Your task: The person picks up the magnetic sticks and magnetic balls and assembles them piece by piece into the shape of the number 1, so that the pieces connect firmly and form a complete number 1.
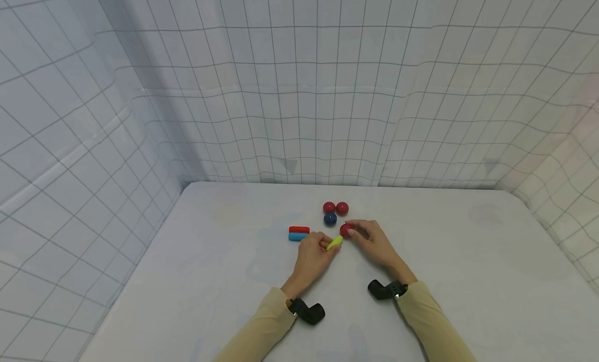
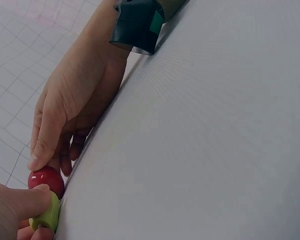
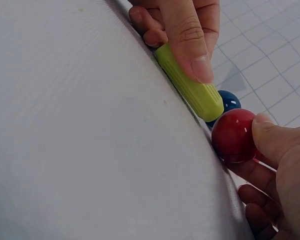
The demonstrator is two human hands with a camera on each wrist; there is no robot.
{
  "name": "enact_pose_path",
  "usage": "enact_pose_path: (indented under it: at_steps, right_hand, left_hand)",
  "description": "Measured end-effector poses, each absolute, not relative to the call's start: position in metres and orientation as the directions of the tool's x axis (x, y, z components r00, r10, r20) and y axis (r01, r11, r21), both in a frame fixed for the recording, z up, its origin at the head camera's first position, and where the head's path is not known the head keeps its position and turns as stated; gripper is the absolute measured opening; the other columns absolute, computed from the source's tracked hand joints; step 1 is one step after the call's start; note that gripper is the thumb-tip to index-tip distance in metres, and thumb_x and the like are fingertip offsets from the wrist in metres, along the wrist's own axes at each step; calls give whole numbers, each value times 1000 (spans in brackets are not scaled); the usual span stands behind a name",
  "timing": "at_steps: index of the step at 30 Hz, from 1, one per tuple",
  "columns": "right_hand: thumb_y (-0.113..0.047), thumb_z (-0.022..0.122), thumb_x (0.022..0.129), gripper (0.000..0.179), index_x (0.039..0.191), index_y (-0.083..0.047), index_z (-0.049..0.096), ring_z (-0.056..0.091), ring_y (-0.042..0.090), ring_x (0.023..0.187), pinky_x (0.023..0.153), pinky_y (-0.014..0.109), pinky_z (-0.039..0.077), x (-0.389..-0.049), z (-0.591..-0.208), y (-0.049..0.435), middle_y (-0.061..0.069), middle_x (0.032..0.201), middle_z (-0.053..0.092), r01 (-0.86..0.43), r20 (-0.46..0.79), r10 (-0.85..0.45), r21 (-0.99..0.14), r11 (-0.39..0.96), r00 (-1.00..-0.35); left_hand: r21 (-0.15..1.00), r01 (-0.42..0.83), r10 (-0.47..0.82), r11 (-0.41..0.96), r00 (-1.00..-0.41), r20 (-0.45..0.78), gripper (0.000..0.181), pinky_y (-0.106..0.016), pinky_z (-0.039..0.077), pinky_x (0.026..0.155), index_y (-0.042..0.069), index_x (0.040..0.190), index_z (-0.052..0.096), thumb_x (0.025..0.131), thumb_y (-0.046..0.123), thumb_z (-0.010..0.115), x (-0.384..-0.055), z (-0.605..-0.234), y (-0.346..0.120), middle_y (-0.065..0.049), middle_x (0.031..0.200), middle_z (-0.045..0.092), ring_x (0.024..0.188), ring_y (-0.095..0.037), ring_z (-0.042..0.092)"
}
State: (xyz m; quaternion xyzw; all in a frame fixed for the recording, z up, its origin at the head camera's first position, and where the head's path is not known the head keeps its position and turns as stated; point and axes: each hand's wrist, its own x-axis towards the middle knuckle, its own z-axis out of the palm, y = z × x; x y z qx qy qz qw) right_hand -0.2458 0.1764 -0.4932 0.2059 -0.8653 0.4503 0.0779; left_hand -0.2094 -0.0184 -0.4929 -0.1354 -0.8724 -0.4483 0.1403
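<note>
My left hand [image 1: 311, 255] pinches a lime-green ribbed cylinder [image 3: 187, 82] between thumb and fingers, low over the white table. Just right of it, my right hand [image 1: 376, 245] holds a glossy red ball [image 3: 234, 135] with thumb and fingertips. In the right wrist view the cylinder's rounded end comes right up to this ball. A dark blue ball [image 1: 329, 219] lies a little beyond both hands. Behind it sit two more red balls [image 1: 329, 207], side by side. Left of my left hand, a red stick [image 1: 299, 229] and a light blue stick [image 1: 297, 237] lie parallel, the blue one partly covered by the hand.
The white tabletop [image 1: 224, 279] stretches to both sides of the hands. White grid-patterned curtains [image 1: 299, 102] hang behind the far edge and along the left and right. Each wrist wears a black camera band [image 1: 309, 312].
</note>
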Motion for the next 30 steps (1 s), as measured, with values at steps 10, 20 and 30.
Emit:
enact_pose_path:
  at_steps: [10,20,30]
  right_hand:
    - [-14,63,92,27,118,-5,65,49,23,101,90,44,35,-247,-494,177,6,110,65,-429,310,-306,-751,502,-900]
    - [-19,63,93,29,119,-7,65,48,22,100,87,43,37,-245,-492,176,5,112,65,-419,305,-293,-746,518,-906]
    - [-24,67,90,32,117,-8,66,51,21,101,87,43,37,-246,-495,177,3,112,65,-448,335,-301,-731,515,-893]
  left_hand:
    - [756,354,110,551,-929,354,19,-23,43,60,4,86,67,80,18,78,-209,-492,-17,1,74,56,67,-11,51]
    - [749,358,111,558,-926,360,19,-22,44,60,4,85,67,80,19,78,-209,-490,-17,1,74,57,67,-11,52]
    - [752,349,107,559,-930,352,20,-23,44,60,6,85,66,80,21,78,-209,-491,-15,2,74,57,68,-11,52]
